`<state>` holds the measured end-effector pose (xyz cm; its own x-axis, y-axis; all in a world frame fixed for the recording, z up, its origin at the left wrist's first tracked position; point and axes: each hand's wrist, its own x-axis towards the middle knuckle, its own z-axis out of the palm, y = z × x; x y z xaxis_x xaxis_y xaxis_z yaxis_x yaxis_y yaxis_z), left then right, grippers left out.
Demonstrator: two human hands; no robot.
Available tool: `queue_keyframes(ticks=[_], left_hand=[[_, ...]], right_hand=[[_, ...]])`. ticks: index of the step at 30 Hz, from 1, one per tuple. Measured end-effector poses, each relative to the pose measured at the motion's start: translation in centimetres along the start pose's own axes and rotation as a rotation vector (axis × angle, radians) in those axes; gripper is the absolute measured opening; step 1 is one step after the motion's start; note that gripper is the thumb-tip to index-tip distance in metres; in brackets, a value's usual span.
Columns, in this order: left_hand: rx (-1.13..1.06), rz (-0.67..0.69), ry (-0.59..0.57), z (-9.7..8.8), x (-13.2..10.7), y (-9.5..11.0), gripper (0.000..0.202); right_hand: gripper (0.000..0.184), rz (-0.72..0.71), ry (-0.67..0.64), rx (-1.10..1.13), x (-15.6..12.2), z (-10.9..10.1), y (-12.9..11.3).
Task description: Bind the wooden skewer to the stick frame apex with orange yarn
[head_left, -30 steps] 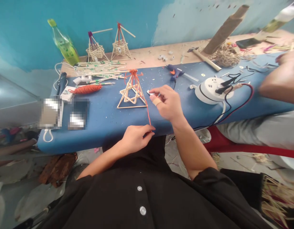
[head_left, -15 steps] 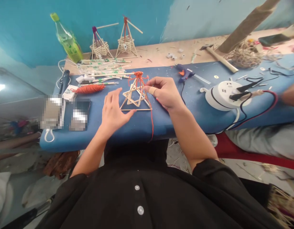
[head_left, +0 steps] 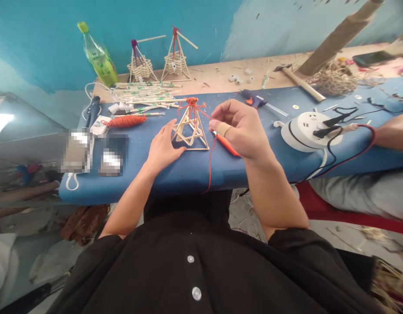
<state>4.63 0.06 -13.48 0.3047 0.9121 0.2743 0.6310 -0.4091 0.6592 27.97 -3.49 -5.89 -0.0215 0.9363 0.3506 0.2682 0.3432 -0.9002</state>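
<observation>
A small pyramid of wooden sticks stands on the blue-covered table, with orange cord wound and knotted round its top. A long stick juts left from that top. My left hand grips the pyramid's left base corner, thumb at the front and fingers along the side; the corner is hidden behind it. Right of the pyramid, my right hand pinches a strand of orange cord stretched taut from the wrapped top. Under this hand lies an orange cord bundle, partly covered. A loose strand hangs over the front edge.
Two finished-looking stick pyramids stand at the back beside a green bottle. Wrapped sticks and another orange bundle lie left. A glue gun, hammer and round power strip are right, near another person's arm.
My left hand has moved right onto the pyramid's corner. My right hand has drawn away to the right, pulling the orange strand straight and uncovering the cord bundle.
</observation>
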Motion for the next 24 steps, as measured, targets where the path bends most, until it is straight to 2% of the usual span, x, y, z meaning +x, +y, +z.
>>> queue_keyframes(ticks=[3,6,12,15,17,20,22,24], left_hand=[[0.010,0.019,0.023,0.5,0.2,-0.2,0.082],[0.034,0.054,0.063,0.8,0.2,-0.4,0.070],[0.063,0.085,0.139,0.9,0.1,-0.5,0.056],[0.091,0.078,0.165,0.9,0.2,-0.4,0.050],[0.104,0.061,0.186,0.9,0.3,-0.3,0.045],[0.116,0.039,0.215,1.0,0.3,-0.1,0.040],[0.117,0.046,0.227,1.0,0.3,0.1,0.038],[0.123,0.056,0.236,1.1,0.2,0.3,0.036]], right_hand=[[0.014,-0.063,0.000,-0.069,-2.8,0.7,-1.2],[0.009,-0.119,-0.021,-0.153,-6.1,2.2,-1.3],[0.013,-0.098,-0.121,-0.207,-12.1,6.1,0.5],[0.015,-0.095,-0.188,-0.201,-14.7,7.2,1.2],[0.018,-0.096,-0.303,-0.224,-16.1,7.1,1.6],[0.035,-0.090,-0.613,-0.293,-17.6,6.3,2.2],[0.043,-0.036,-0.829,-0.325,-18.3,5.7,3.0],[0.043,0.052,-0.952,-0.331,-18.9,5.4,4.0]])
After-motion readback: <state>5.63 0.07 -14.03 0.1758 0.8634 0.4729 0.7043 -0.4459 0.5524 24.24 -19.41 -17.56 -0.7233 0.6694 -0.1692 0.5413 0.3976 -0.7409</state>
